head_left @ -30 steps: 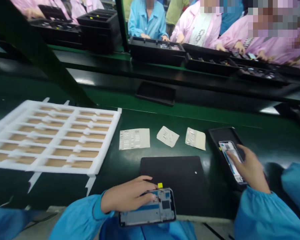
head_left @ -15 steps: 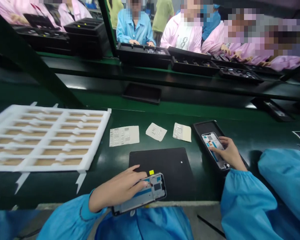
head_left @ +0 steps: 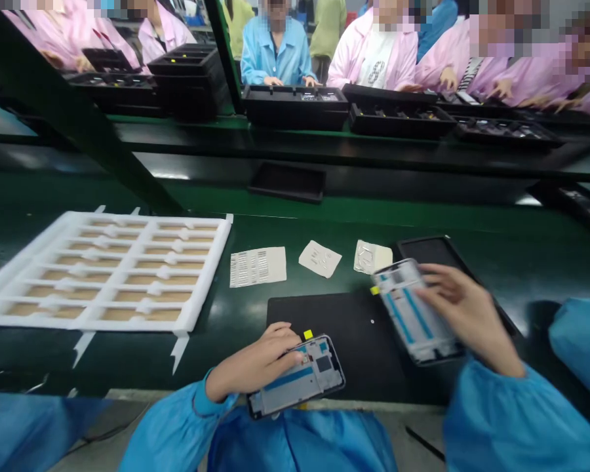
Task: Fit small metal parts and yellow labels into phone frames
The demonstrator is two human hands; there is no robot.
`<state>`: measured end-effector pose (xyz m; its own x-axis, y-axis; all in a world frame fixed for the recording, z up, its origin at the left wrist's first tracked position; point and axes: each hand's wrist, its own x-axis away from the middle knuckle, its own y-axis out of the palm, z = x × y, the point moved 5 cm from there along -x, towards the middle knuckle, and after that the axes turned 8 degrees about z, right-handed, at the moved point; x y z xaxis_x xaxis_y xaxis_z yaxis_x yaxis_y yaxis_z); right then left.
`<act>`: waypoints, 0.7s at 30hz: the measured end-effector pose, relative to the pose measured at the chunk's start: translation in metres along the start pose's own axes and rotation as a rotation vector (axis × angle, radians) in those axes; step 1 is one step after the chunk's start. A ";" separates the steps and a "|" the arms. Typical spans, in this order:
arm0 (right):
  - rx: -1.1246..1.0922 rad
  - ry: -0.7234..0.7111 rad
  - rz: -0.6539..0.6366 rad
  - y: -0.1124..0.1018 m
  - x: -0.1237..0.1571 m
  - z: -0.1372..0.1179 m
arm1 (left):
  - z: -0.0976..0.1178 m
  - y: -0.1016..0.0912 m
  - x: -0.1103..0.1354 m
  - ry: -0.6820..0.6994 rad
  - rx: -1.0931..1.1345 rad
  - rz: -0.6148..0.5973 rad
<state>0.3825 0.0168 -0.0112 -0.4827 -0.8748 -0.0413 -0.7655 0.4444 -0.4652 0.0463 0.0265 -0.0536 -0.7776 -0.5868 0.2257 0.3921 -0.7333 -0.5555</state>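
Moving off the tray [head_left: 437,250], the right hand [head_left: 467,308] grips a phone frame [head_left: 413,311].

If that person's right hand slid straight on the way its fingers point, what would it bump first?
The right hand already touches the first thing: a metal phone frame with blue strips. Beyond it, the line probably reaches the small foil-and-paper sheet, though depth is hard to judge.

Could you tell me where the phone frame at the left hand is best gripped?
Probably by its long outer edges, from the left, like the left hand: the phone frame is narrow and flat, with a firm-looking rim around an open middle.
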 end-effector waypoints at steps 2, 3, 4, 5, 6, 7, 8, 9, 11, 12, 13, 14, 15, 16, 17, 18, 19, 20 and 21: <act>-0.049 0.017 -0.262 0.043 0.017 0.000 | -0.003 0.000 -0.001 0.005 0.014 0.005; -0.036 0.013 -0.348 0.059 0.023 0.002 | -0.004 0.000 -0.001 0.006 0.020 0.008; -0.002 -0.011 -0.369 0.067 0.027 0.005 | -0.004 0.000 -0.001 0.007 0.026 0.008; 0.049 -0.058 -0.324 0.068 0.027 0.009 | -0.004 0.000 -0.001 0.007 0.032 0.005; 0.120 -0.123 -0.215 0.062 0.026 0.012 | -0.003 -0.001 0.000 0.009 0.038 0.003; 0.212 -0.195 -0.070 0.051 0.023 0.016 | -0.002 -0.001 0.000 0.011 0.045 0.002; 0.324 -0.258 0.073 0.037 0.022 0.022 | -0.001 -0.001 0.000 0.012 0.052 0.003; 0.448 -0.302 0.183 0.023 0.021 0.029 | -0.001 -0.002 0.001 0.014 0.057 0.005; 0.698 -0.320 0.229 0.003 0.020 0.049 | -0.001 -0.002 0.002 0.022 0.068 0.028; 0.782 -0.315 0.200 -0.004 0.019 0.059 | -0.002 -0.002 0.002 0.027 0.071 0.045; 0.837 -0.315 0.170 -0.010 0.018 0.066 | -0.002 -0.003 0.003 0.031 0.073 0.061; 0.867 -0.330 0.162 -0.015 0.017 0.070 | -0.003 -0.003 0.003 0.031 0.076 0.071; 0.884 -0.361 0.183 -0.019 0.014 0.069 | -0.004 -0.003 0.003 0.026 0.079 0.075; 0.894 -0.406 0.225 -0.021 0.009 0.063 | -0.005 -0.004 0.002 0.014 0.088 0.069; 0.900 -0.461 0.268 -0.022 0.000 0.053 | -0.006 -0.005 0.002 -0.001 0.108 0.057; 0.900 -0.519 0.297 -0.020 -0.011 0.041 | -0.006 -0.007 0.001 -0.014 0.136 0.047; 0.896 -0.571 0.307 -0.014 -0.026 0.028 | -0.007 -0.010 0.001 -0.025 0.169 0.043; 0.884 -0.617 0.284 -0.005 -0.044 0.015 | -0.007 -0.013 0.000 -0.032 0.204 0.047; 0.879 -0.639 0.245 0.006 -0.065 0.004 | -0.007 -0.016 0.000 -0.037 0.234 0.061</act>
<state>0.4102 0.0755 -0.0148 -0.0776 -0.8332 -0.5475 0.0105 0.5485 -0.8361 0.0368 0.0403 -0.0503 -0.7324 -0.6412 0.2290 0.5440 -0.7534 -0.3694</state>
